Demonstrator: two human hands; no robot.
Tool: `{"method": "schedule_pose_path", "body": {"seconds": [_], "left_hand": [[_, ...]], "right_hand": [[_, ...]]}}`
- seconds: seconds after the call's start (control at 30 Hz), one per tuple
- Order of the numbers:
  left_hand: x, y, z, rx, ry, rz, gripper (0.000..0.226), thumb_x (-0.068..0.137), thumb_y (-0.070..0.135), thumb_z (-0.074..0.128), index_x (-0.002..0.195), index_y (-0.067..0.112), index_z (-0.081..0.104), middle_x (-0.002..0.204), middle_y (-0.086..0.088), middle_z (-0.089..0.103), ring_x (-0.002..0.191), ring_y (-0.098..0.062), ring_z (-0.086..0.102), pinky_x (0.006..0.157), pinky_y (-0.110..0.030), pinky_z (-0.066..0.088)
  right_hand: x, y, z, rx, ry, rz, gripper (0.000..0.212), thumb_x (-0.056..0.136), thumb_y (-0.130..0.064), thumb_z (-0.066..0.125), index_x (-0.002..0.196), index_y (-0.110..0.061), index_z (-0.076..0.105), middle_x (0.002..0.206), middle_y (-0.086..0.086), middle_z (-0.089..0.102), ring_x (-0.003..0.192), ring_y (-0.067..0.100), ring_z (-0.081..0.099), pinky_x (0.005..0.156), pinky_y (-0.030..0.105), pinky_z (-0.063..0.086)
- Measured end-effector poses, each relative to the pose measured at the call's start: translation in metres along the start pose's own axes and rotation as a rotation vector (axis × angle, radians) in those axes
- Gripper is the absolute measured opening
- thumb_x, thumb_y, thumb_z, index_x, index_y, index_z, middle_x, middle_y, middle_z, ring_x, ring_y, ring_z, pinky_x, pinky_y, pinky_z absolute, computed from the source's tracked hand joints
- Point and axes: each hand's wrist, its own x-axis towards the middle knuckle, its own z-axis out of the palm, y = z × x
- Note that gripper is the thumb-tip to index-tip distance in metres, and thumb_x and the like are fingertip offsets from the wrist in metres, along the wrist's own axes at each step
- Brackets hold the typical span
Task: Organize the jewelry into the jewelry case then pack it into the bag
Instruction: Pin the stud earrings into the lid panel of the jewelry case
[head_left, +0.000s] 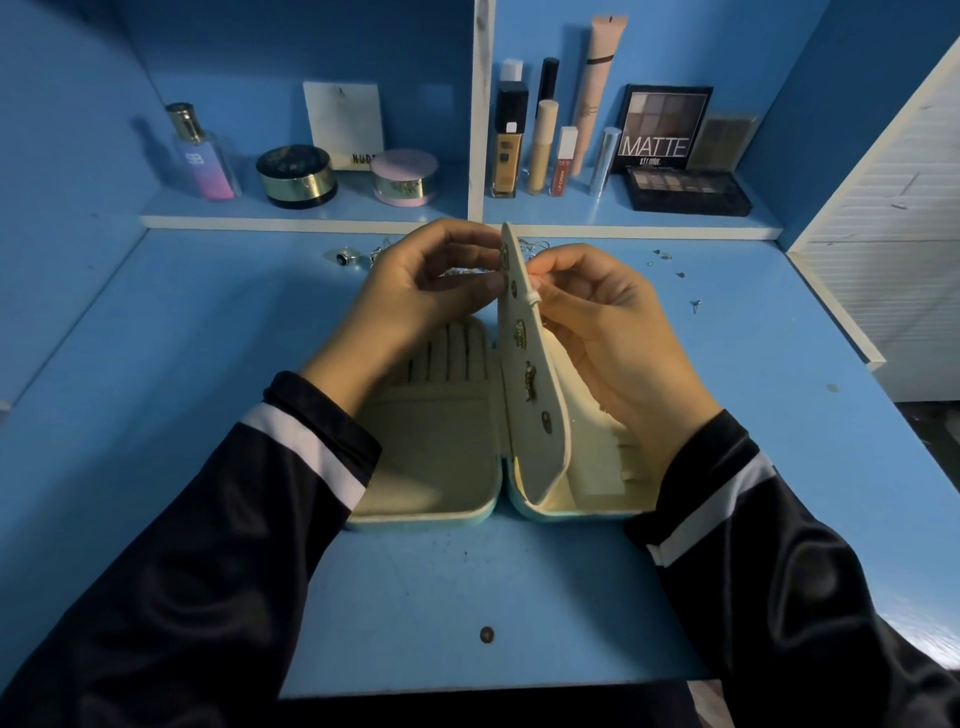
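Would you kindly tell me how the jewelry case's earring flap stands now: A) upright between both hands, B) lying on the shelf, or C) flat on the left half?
A: the earring flap stands upright from the spine of the open jewelry case, with the left hand and right hand pinching it near its top.

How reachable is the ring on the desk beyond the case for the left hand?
Likely yes: ring lies on open desk just left of the left hand, nothing between. That hand now pinches the upright flap, so it must release first.
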Motion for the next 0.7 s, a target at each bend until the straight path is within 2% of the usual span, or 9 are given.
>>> {"method": "schedule_pose_path", "body": {"seconds": [0.2,0.37,0.47,0.7], "left_hand": [[-0.0004,-0.0014,0.0004,0.001,0.0,0.005,0.036,0.07,0.032,0.07,0.105,0.026,0.062,0.095,0.016,0.072,0.101,-0.008,0.068,0.087,-0.031,0.058],[0.0,-0.0023,-0.0004,-0.004,0.004,0.001,0.035,0.071,0.031,0.07,0.105,0.026,0.063,0.096,0.014,0.072,0.102,-0.009,0.068,0.089,-0.033,0.057],[0.0003,-0.0022,-0.0001,0.004,0.002,-0.001,0.036,0.07,0.031,0.07,0.105,0.026,0.063,0.095,0.016,0.072,0.101,-0.007,0.068,0.089,-0.032,0.057],[0.0001,-0.0015,0.0003,0.0,0.002,0.001,0.036,0.07,0.029,0.069,0.105,0.025,0.062,0.093,0.018,0.072,0.1,-0.005,0.068,0.086,-0.027,0.057]], "right_hand": [[0.0001,0.0003,-0.0016,0.056,-0.011,0.027,0.009,0.086,0.0,0.062,0.094,-0.002,0.065,0.086,0.014,0.064,0.079,0.022,0.06,0.08,0.035,0.051],[-0.0004,-0.0013,-0.0018,0.076,-0.014,0.033,0.009,0.086,0.0,0.061,0.094,-0.001,0.064,0.086,0.015,0.064,0.081,0.024,0.059,0.081,0.034,0.051],[-0.0003,-0.001,-0.0017,0.053,-0.026,0.021,0.009,0.089,0.003,0.058,0.094,-0.001,0.064,0.09,0.017,0.062,0.084,0.029,0.057,0.081,0.035,0.052],[0.0009,0.001,-0.0013,0.091,-0.034,0.007,0.008,0.086,0.001,0.06,0.091,-0.002,0.064,0.082,0.011,0.065,0.077,0.021,0.061,0.078,0.032,0.052]]}}
